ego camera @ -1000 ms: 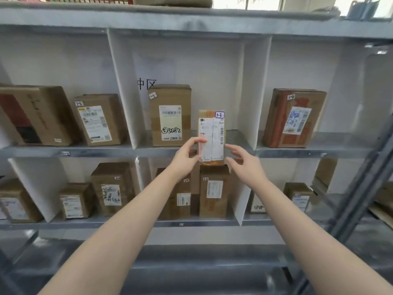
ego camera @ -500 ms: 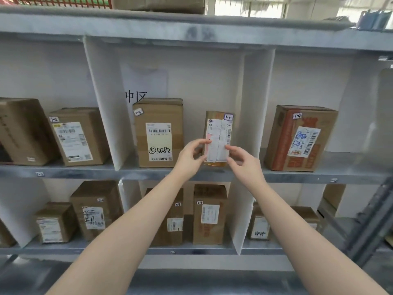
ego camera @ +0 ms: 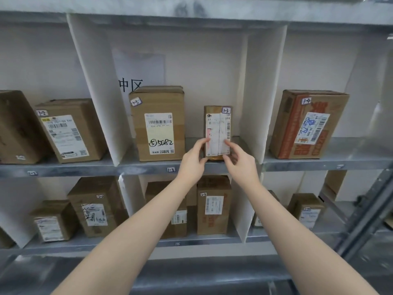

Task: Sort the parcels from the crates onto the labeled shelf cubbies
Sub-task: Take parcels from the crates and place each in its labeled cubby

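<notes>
Small parcel (ego camera: 218,133) stands upright in the upper middle cubby, right half. Long axis vertical, label face and its "1-3" corner tag toward the camera. Base sits about level w/ the shelf deck (ego camera: 144,167); fingers hide it, so can't tell if it's touching down.

Both arms reach fwd and up, nearly straight, converging on the parcel. Left hand (ego camera: 192,158) pinches the lower left edge: thumb on the front face, other fingers curled under and behind. Right hand (ego camera: 240,160) mirrors it on the lower right edge, thumb tip on the label, fingers curled round the side.

Big box (ego camera: 158,124), also tagged 1-3, stands upright near the parcel's left w/ a clear gap betw. them. Right divider (ego camera: 261,92) is just beside the parcel on the other side, and left divider (ego camera: 97,92) leans at the cubby's far side. Shelf edge tag (ego camera: 171,169) reads 1-3.

Next cubby right holds the 1-4 box (ego camera: 308,124); next left, the 1-2 box (ego camera: 70,130). On the tier below, the 2-3 box (ego camera: 213,205) shows betw. the forearms.
</notes>
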Demonstrator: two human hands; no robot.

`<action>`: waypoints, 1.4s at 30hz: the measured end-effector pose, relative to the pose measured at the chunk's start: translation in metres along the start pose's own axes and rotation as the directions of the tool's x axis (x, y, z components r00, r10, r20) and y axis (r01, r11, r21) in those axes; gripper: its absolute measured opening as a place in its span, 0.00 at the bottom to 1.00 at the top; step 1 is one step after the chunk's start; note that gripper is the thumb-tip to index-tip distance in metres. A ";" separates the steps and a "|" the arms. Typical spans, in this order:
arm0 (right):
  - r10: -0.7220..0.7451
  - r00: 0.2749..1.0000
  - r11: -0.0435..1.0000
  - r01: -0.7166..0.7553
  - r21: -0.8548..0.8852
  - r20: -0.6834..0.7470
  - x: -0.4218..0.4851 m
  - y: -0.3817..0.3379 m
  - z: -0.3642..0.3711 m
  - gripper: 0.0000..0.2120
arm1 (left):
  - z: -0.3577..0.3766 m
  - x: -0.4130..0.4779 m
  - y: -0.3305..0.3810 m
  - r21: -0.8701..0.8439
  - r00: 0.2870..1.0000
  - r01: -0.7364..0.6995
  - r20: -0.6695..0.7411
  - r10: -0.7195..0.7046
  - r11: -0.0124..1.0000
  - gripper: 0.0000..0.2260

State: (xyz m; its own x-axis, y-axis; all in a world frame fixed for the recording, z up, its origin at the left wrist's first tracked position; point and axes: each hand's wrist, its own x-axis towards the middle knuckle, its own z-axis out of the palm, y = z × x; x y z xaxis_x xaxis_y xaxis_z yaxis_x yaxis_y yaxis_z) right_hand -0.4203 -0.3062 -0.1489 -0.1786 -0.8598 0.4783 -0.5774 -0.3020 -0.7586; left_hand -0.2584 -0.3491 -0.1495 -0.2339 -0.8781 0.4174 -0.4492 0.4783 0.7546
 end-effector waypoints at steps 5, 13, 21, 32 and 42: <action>-0.031 0.998 0.999 0.029 -0.045 -0.046 -0.004 0.003 0.006 0.23 | -0.002 0.001 -0.003 0.060 1.000 -0.021 -0.010 0.022 0.998 0.26; -0.004 0.999 0.996 0.000 -0.094 -0.038 0.011 0.007 0.010 0.25 | -0.009 0.015 -0.001 0.084 0.995 0.012 0.097 -0.021 0.996 0.22; 0.049 0.996 0.998 -0.052 -0.041 -0.071 -0.005 0.003 0.003 0.18 | -0.006 -0.009 0.003 0.082 0.997 0.011 0.078 -0.018 0.997 0.22; 0.100 0.995 0.991 -0.100 -0.086 0.005 -0.019 -0.004 -0.003 0.21 | -0.010 -0.038 0.027 0.206 0.996 0.086 -0.046 -0.078 0.975 0.21; 0.119 0.987 0.923 -0.068 -0.378 0.112 -0.054 0.009 -0.049 0.25 | 0.005 -0.075 0.028 0.367 0.998 0.056 -0.051 -0.040 0.928 0.20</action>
State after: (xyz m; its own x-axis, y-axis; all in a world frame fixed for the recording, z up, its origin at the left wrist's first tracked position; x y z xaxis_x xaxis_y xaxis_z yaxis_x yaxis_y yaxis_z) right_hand -0.4548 -0.2424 -0.1597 -0.1558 -0.9301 0.3326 -0.8223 -0.0645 -0.5654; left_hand -0.2579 -0.2700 -0.1624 -0.1715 -0.8948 0.4123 -0.7469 0.3910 0.5378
